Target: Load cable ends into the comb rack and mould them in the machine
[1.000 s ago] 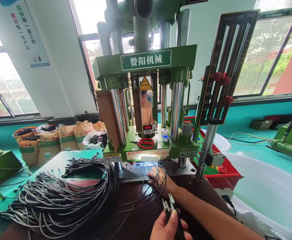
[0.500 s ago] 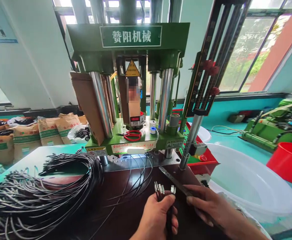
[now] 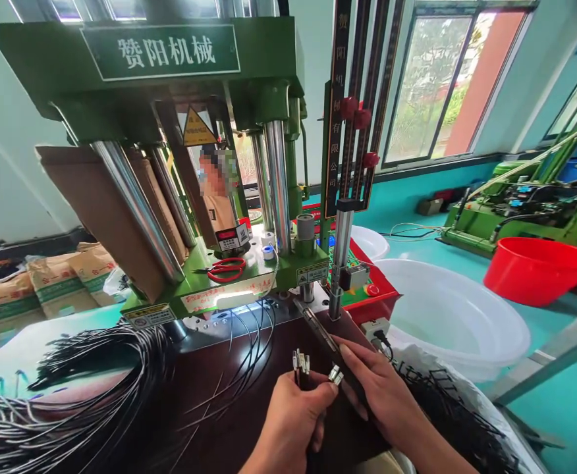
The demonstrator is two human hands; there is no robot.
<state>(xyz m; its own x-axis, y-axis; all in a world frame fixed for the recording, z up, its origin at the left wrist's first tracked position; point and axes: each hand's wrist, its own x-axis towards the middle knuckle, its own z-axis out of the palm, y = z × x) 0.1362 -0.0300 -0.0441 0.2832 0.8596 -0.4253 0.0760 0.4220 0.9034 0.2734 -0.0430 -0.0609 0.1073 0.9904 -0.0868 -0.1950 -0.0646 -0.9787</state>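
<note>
My left hand [image 3: 293,418] is closed around several black cables whose metal plugs [image 3: 301,362] stick up above the fingers. Between its thumb and forefinger, separate silvery plugs [image 3: 336,375] tilt to the right, close to my right hand. My right hand [image 3: 375,385] grips a long, narrow metal bar [image 3: 321,329] that slants up and left toward the press base. Whether the plugs touch the bar I cannot tell. Loose black cables [image 3: 253,355] run from under the press onto the dark tabletop [image 3: 239,428]. A large coiled bundle of black cables [image 3: 135,375] lies at left.
A green press [image 3: 164,52] stands ahead, with red-handled snips [image 3: 226,269] on its base. To the right are a red control box [image 3: 384,296], a white tub [image 3: 456,316] and a red bucket [image 3: 540,270]. Black plastic pieces [image 3: 446,408] fill a bag beside my right arm.
The view has turned right, so the press appears further left. My right hand has come nearer my left, and the separate plugs now tilt to the right.
</note>
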